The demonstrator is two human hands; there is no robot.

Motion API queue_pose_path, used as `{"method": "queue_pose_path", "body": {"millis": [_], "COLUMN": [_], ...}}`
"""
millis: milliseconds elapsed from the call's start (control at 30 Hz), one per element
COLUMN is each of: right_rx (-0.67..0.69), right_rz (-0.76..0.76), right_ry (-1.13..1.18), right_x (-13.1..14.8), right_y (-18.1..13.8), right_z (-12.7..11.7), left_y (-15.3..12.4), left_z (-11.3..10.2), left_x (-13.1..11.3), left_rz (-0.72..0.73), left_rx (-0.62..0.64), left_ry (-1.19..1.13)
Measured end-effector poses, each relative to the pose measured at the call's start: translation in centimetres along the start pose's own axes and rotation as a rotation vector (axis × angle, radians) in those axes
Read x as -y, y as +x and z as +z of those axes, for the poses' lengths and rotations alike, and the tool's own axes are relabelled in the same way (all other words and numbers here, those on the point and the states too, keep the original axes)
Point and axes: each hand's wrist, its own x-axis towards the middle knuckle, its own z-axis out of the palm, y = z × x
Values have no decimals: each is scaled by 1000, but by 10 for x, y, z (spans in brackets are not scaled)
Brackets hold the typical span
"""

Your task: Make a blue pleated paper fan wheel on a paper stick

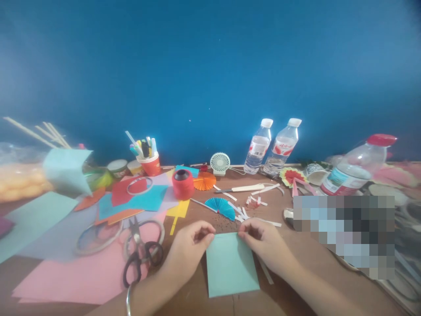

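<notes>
A light teal sheet of paper [230, 265] lies flat on the brown table [289, 303] right in front of me. My left hand [189, 248] pinches its far left corner with thumb and fingers closed. At the far right corner my right hand [263, 241] pinches the same top edge. Black-handled scissors [140, 252] lie just left of my left hand on pink paper. A small folded blue paper fan [221, 207] sits just beyond the sheet.
Coloured paper sheets [66, 281] and tape rings cover the left side. A red ribbon spool [183, 184], an orange fan, a cup of pens [148, 160], a small white fan [220, 163], a craft knife [241, 188] and three water bottles [258, 147] stand further back by the blue wall.
</notes>
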Motion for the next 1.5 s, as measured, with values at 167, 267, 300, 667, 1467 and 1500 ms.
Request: {"method": "queue_pose_path", "body": {"millis": [167,267,300,667,1467,1500], "right_rx": [-55,-46,-39,-35,24,8], "right_rz": [122,139,134,59,-617,-643], "right_ry": [228,276,293,146,-672,-709], "right_x": [-3,-5,-6,-7,-18,-19], "right_y": [2,2,1,0,1,1], "right_z": [-2,-3,-2,0,7,6], "left_y": [7,7,7,2,-18,-19], "left_z": [0,1,1,-3,6,7], "left_x": [10,13,13,4,6,7], "left_rz": [-70,-89,-92,-123,655,634], "left_rx": [-32,-26,-28,53,214,198], "left_ry": [-201,-257,-264,-406,1191,1225]}}
